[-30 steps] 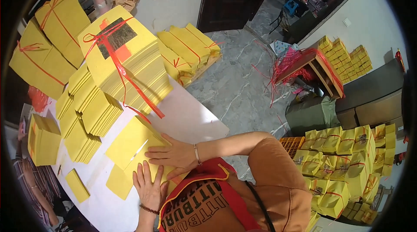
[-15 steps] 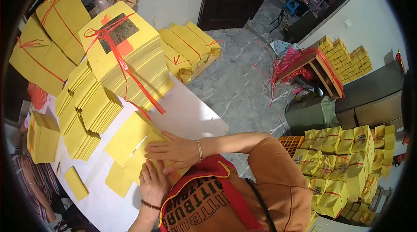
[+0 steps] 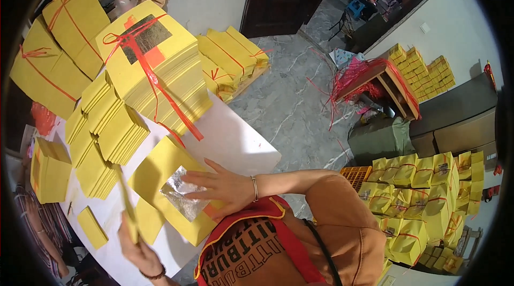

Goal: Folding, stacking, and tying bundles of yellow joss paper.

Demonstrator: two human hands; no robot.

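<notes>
My left hand (image 3: pixel 138 251) grips a thin folded yellow paper (image 3: pixel 128 208), seen nearly edge-on and raised above the table near the small stacks. My right hand (image 3: pixel 222 185) lies flat with its fingers spread over a silver foil square (image 3: pixel 184 203) on a yellow paper sheet (image 3: pixel 195 231). Another yellow sheet (image 3: pixel 147 171) reaches out beyond it, partly shaded. To the left stand overlapping stacks of folded yellow papers (image 3: pixel 123 136). A small yellow bundle (image 3: pixel 92 227) lies apart on the white table (image 3: pixel 243 136).
A tall yellow paper stack (image 3: pixel 166 85) with red ribbon (image 3: pixel 171 106) stands at the table's far side. Tied bundles (image 3: pixel 227 55) sit low by the door. Red strings drape a wooden stand (image 3: pixel 375 88). Many packs (image 3: pixel 412 195) fill the right. Another person's arm (image 3: pixel 40 227) shows at far left.
My left hand has moved left, away from my right, lifting a folded yellow paper. The silver foil square is now uncovered under my right hand, whose fingers have spread.
</notes>
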